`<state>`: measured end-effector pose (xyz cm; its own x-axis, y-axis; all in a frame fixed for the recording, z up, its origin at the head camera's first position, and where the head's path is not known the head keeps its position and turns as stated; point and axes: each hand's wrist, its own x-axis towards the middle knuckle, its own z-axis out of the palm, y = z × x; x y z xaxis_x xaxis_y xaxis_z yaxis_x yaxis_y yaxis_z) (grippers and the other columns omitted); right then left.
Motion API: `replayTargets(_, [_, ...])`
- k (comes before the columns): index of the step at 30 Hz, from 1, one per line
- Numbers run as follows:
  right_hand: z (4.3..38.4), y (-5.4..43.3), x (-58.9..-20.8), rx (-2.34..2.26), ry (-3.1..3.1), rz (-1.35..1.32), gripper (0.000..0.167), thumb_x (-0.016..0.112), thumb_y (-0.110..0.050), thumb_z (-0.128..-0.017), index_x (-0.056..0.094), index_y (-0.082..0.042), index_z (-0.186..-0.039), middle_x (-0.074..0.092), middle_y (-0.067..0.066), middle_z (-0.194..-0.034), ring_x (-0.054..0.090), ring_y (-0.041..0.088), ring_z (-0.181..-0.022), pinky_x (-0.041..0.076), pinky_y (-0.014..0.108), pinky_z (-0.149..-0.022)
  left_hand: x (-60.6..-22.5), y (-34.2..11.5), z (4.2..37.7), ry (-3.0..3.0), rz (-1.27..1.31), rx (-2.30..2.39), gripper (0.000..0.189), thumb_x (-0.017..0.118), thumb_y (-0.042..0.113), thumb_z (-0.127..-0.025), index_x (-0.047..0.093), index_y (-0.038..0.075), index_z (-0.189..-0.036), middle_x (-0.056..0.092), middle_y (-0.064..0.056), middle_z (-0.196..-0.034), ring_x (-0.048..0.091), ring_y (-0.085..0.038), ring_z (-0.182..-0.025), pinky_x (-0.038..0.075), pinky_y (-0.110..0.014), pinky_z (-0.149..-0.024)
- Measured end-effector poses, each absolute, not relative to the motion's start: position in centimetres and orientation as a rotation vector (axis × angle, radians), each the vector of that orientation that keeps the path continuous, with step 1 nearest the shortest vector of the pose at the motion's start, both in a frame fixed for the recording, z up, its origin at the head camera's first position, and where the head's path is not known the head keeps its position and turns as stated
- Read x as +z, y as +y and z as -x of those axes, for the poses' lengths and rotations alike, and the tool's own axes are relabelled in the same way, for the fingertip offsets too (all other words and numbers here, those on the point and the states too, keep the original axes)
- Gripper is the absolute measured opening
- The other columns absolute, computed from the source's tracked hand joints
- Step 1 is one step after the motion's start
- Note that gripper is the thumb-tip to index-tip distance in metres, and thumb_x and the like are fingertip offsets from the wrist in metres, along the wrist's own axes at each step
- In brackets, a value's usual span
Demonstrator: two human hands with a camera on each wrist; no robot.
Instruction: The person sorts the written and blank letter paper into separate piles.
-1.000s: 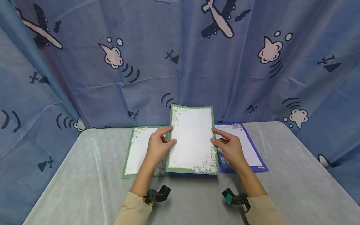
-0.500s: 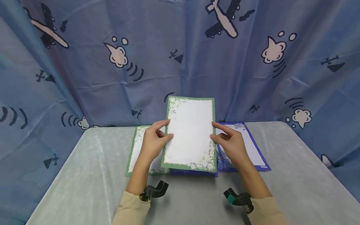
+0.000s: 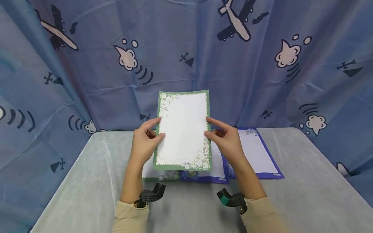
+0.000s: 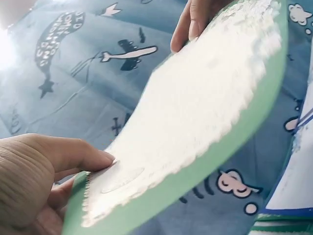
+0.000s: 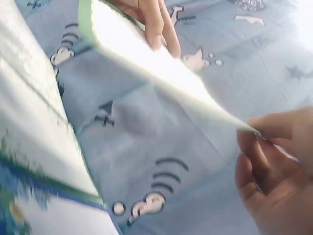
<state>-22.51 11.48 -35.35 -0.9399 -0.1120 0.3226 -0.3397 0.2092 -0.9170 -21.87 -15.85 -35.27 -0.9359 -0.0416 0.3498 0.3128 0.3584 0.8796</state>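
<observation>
A sheet of stationery paper [image 3: 183,129] with a green border and white flowers is held up in front of me, raised over the other sheets. My left hand [image 3: 145,142] pinches its left edge between thumb and fingers. On the opposite edge, my right hand [image 3: 225,140] pinches it the same way. In both wrist views the paper [image 4: 190,107] bends between the two hands. Below it lie a green-bordered sheet [image 3: 161,176], partly covered, and a blue-bordered sheet [image 3: 217,165]. Another blue-bordered sheet [image 3: 256,152] lies to the right, partly behind my right forearm.
The lying sheets rest on a pale grey table [image 3: 102,181]. A blue curtain [image 3: 175,48] printed with planes and clouds hangs right behind the table's far edge. Black wrist mounts [image 3: 151,194] sit on both forearms.
Both hands have carried the green-bordered sheet up and to the left, off the lying sheets. More of the middle blue-bordered sheet now shows beneath it.
</observation>
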Motion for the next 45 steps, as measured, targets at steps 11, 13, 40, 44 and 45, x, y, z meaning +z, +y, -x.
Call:
replayTargets(11, [24.0, 7.2, -34.7, 1.897, -2.207, -0.495, 0.047, 0.069, -0.009, -0.095, 0.062, -0.018, -0.14, 0.064, -0.002, -0.075, 0.044, 0.013, -0.061, 0.036, 0.028, -0.059, -35.1, -19.0, 21.6, -2.257, 0.077, -1.554, 0.047, 0.068, 0.005, -0.093, 0.063, 0.018, -0.139, 0.058, 0.0, -0.143, 0.045, -0.018, -0.079, 0.041, -0.024, -0.072])
replayTargets(13, [24.1, 6.7, -34.9, 1.919, -2.197, -0.489, 0.047, 0.07, -0.007, -0.094, 0.062, -0.017, -0.14, 0.066, 0.0, -0.078, 0.048, 0.012, -0.064, 0.037, 0.027, -0.061, -35.0, -19.4, 21.6, -2.26, 0.053, -1.55, 0.047, 0.068, 0.005, -0.093, 0.063, 0.018, -0.139, 0.059, 0.0, -0.142, 0.046, -0.018, -0.079, 0.042, -0.023, -0.071])
replayTargets(40, [26.2, 2.6, -41.1, 1.757, -2.462, -0.425, 0.048, 0.069, -0.006, -0.093, 0.063, -0.015, -0.139, 0.069, 0.018, -0.111, 0.057, 0.015, -0.071, 0.039, 0.025, -0.056, -38.2, -22.6, 23.2, -2.513, -0.199, -1.486, 0.052, 0.062, 0.003, -0.095, 0.058, 0.016, -0.144, 0.029, 0.003, -0.057, 0.027, -0.013, -0.054, 0.033, -0.027, -0.052])
replayTargets(44, [26.4, 2.1, -42.2, 1.718, -2.497, -0.415, 0.047, 0.07, -0.005, -0.092, 0.063, -0.013, -0.138, 0.069, 0.019, -0.113, 0.056, 0.016, -0.07, 0.039, 0.024, -0.055, -38.9, -22.7, 23.6, -2.556, -0.236, -1.461, 0.052, 0.063, 0.003, -0.094, 0.058, 0.015, -0.144, 0.038, 0.001, -0.065, 0.033, -0.015, -0.058, 0.035, -0.027, -0.054])
replayTargets(45, [26.4, 2.0, -42.5, 1.706, -2.504, -0.413, 0.047, 0.07, -0.004, -0.092, 0.064, -0.013, -0.138, 0.069, 0.019, -0.112, 0.057, 0.018, -0.071, 0.04, 0.024, -0.056, -39.1, -22.7, 23.7, -2.564, -0.241, -1.453, 0.052, 0.063, 0.003, -0.094, 0.058, 0.015, -0.144, 0.039, 0.001, -0.067, 0.034, -0.015, -0.06, 0.036, -0.028, -0.055])
